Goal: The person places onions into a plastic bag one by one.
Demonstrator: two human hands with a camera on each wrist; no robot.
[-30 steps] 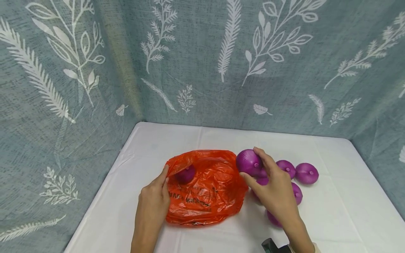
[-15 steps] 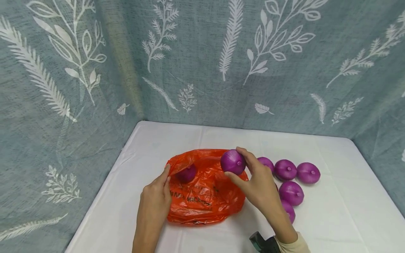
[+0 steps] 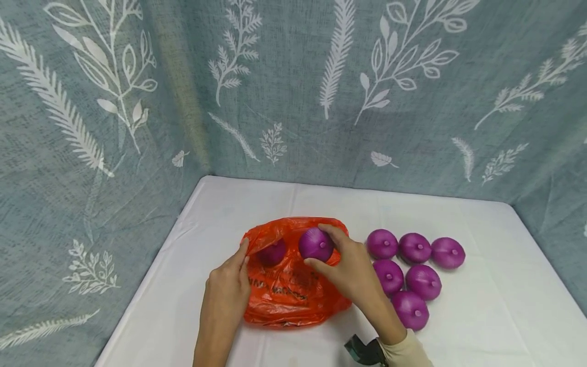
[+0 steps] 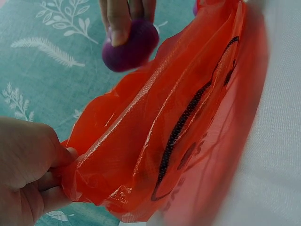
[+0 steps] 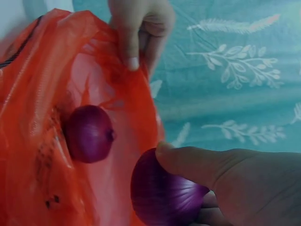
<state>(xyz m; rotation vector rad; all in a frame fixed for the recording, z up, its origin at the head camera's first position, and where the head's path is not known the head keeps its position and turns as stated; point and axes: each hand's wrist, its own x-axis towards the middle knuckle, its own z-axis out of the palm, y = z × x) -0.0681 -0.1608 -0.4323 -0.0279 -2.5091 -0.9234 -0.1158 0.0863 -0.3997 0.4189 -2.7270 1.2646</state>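
My left hand (image 3: 227, 285) pinches the left edge of an orange-red plastic bag (image 3: 293, 306), thumb on one side and fingers on the other in the left wrist view. The bag's mouth is spread, and one purple onion (image 5: 89, 134) lies inside. Over the opening, my right hand (image 3: 350, 265) grips a second purple onion (image 3: 316, 244) between thumb and fingers. In the right wrist view this held onion (image 5: 164, 190) overlaps the bag's rim, close to the onion inside. Dark print runs across the bag's front.
Several more purple onions (image 3: 424, 282) sit grouped on the white-covered table (image 3: 486, 316) to the right of the bag. A blue-green curtain (image 3: 293, 127) with white leaf patterns stands behind and along the sides. A dark wrist strap (image 3: 364, 351) shows at my right sleeve.
My right hand has carried its onion leftward from beside the onion group to over the bag's opening. The onions behind it came into view. My left hand keeps its hold on the bag.
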